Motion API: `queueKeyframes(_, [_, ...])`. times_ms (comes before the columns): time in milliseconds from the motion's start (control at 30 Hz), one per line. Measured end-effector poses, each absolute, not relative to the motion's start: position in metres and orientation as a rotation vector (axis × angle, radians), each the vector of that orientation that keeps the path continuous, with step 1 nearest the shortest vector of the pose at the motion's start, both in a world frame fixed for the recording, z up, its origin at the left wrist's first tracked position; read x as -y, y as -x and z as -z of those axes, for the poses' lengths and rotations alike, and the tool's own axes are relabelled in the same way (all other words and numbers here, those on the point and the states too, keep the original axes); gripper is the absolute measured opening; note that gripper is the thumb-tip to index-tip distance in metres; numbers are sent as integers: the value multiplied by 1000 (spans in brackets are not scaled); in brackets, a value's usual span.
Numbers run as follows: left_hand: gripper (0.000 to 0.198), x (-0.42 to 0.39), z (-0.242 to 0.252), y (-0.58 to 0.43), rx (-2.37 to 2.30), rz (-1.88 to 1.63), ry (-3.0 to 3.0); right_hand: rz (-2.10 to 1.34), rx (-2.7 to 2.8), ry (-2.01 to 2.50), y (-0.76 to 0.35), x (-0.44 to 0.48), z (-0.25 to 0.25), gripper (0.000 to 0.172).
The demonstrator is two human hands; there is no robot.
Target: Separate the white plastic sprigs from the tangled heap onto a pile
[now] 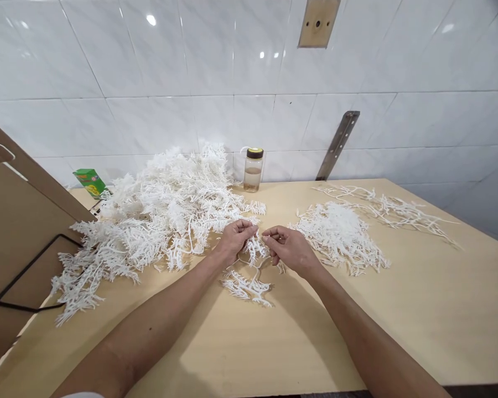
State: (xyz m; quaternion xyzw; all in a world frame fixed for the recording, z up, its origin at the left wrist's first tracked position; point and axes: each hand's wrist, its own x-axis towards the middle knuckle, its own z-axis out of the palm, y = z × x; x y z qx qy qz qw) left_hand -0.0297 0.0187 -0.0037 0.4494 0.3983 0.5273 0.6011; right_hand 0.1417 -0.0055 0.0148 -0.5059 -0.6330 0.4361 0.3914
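Note:
In the middle of the table, my left hand (235, 239) pinches a white artificial branch (249, 287) whose feathery sprigs hang between and below my hands. Close beside it on the right, my right hand (288, 247) has its thumb and fingertips pressed together near the top of the branch. What sits in that pinch is too small to make out. To the left rises a big heap of white artificial branches (170, 204). A lower pile of small white sprigs (340, 235) lies just right of my right hand.
Bare white stems (394, 210) lie at the back right. A capped bottle (253, 170) with liquid stands by the tiled wall, and a green box (90, 182) is behind the heap. A brown cardboard-like panel (25, 221) with a black wire loop (22, 271) borders the left.

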Motion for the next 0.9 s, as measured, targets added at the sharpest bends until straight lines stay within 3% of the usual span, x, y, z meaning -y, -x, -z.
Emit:
queueKeyframes(533, [38, -11, 2, 24, -991, -1259, -1081, -939, 1719, 1469, -130, 8, -14, 6])
queueKeyframes(733, [24, -15, 6, 23, -1151, -1356, -1163, -990, 1828, 1428, -129, 12, -15, 9])
queueKeyframes(900, [26, -18, -4, 31, -1129, -1483, -1226, -1143, 1623, 1469, -146, -1, -12, 7])
